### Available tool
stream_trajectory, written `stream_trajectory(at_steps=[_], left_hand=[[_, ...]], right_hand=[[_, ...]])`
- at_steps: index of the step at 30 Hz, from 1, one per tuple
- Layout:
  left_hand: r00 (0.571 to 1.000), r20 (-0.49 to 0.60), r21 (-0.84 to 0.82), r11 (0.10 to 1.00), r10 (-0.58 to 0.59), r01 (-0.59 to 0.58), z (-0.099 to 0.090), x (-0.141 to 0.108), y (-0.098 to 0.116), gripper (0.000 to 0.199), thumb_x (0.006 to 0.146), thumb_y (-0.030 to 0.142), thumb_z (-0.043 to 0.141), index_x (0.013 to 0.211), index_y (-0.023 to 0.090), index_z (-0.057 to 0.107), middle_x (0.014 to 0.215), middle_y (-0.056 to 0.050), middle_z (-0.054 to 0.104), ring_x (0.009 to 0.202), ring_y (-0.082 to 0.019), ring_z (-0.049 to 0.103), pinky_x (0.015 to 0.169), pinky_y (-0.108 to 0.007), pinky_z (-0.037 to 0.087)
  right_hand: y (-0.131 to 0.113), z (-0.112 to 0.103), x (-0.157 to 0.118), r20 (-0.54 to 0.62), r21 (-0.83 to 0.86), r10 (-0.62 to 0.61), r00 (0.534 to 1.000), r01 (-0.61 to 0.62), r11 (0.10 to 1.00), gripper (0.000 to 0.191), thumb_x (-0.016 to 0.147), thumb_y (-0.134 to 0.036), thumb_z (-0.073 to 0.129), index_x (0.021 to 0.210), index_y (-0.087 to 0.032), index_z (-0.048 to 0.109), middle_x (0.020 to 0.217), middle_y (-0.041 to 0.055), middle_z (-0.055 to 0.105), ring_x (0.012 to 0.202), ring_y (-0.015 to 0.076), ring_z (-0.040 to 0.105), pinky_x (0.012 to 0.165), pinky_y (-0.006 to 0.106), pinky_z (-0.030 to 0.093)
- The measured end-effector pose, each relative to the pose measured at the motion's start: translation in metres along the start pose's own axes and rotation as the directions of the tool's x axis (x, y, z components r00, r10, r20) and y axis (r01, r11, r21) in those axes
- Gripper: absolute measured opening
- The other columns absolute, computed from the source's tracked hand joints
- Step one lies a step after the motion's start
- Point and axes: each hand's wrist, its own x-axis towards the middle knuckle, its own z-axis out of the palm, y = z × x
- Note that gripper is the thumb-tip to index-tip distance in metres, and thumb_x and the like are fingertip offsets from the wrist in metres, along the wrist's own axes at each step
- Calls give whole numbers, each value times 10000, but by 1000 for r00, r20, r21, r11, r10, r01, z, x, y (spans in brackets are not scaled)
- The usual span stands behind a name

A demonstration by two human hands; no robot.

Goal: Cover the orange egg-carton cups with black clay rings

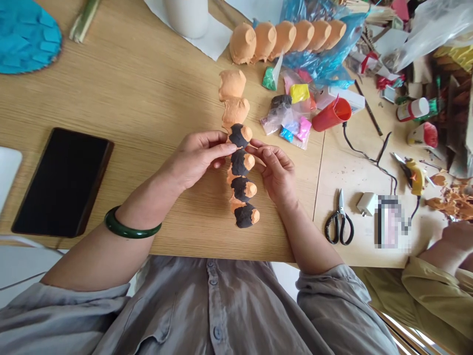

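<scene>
A bumpy strip (232, 111), like a row of egg-carton cups coated in orange clay, runs away from me above the table. Black clay (239, 162) covers parts of several cups nearest me, leaving their round orange ends bare. My left hand (203, 155) grips the strip from the left, thumb on top by a black patch and the other fingers partly hidden beneath. On the right side, my right hand (275, 165) has its fingers closed in a pinch at the strip's edge, near the third cup from the far end. Whether a bit of clay is between those fingertips is hidden.
A second orange strip (277, 42) lies at the back beside a blue plastic bag (314, 64). Bagged coloured clay (299, 93), a red cup (332, 114) and scissors (339, 222) are on the right. A black tablet (62, 182) lies left. A co-worker's hand (458, 241) shows far right.
</scene>
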Motion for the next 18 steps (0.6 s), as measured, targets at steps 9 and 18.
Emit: stream_trajectory(at_steps=[9,18], left_hand=[[997,-21,-249,966,-70,63,0,4,4,201,1019,42,722,852,132,787,825,-18,748,762,-106,643,728,-229,511],[998,-40,-322,946,-58,42,5,4,18,312,1134,69,526,923,152,740,871,-18,700,819,-130,618,805,-258,524]], right_hand=[[4,-2,6,-17,23,-74,997,74,997,346,786,-534,1026,953,-286,851,877,-33,791,749,120,695,668,252,676],[-2,5,1,51,50,-5,999,2,999,397,800,-564,1009,941,-252,807,790,-49,755,686,106,696,704,265,697]])
